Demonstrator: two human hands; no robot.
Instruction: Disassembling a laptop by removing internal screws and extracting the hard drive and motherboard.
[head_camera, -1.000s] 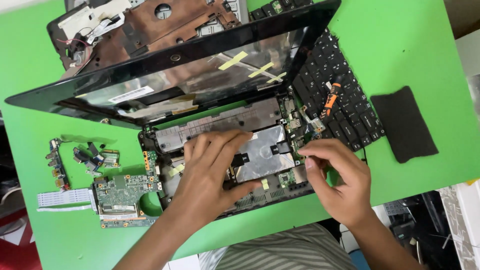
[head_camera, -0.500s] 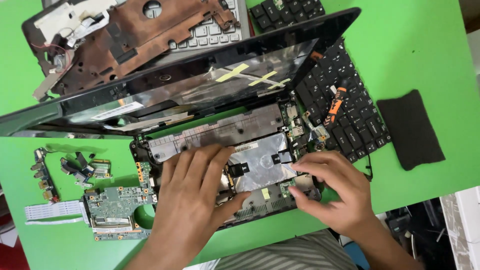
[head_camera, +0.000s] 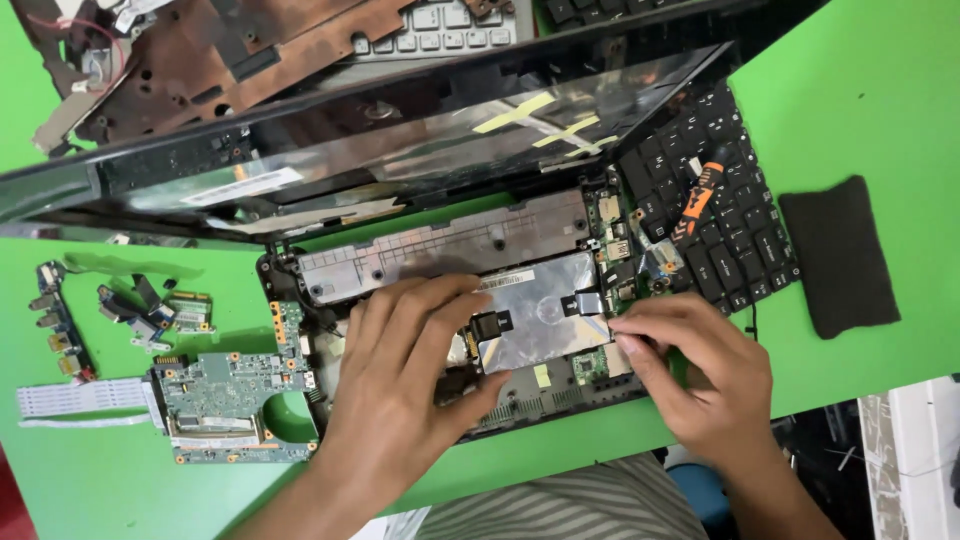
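Opened black laptop base (head_camera: 440, 250) on the green table (head_camera: 860, 110), its hinged screen (head_camera: 400, 140) tilted over the rear. Left hand (head_camera: 400, 390), fingers spread and released, rests flat on the base, fingertips touching the silver foil-covered rectangular drive (head_camera: 540, 310) seated in the middle bay. Right hand (head_camera: 700, 380) pinches the drive's right edge between thumb and fingers. A green circuit board (head_camera: 230, 405) lies just left of the base; a detached black keyboard (head_camera: 710, 200) and a dark felt pad (head_camera: 840, 255) lie to the right.

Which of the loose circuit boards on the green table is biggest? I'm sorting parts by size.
The green motherboard with the curved cut-out, just beside the left hand. The small boards farther left are mere strips and cards.
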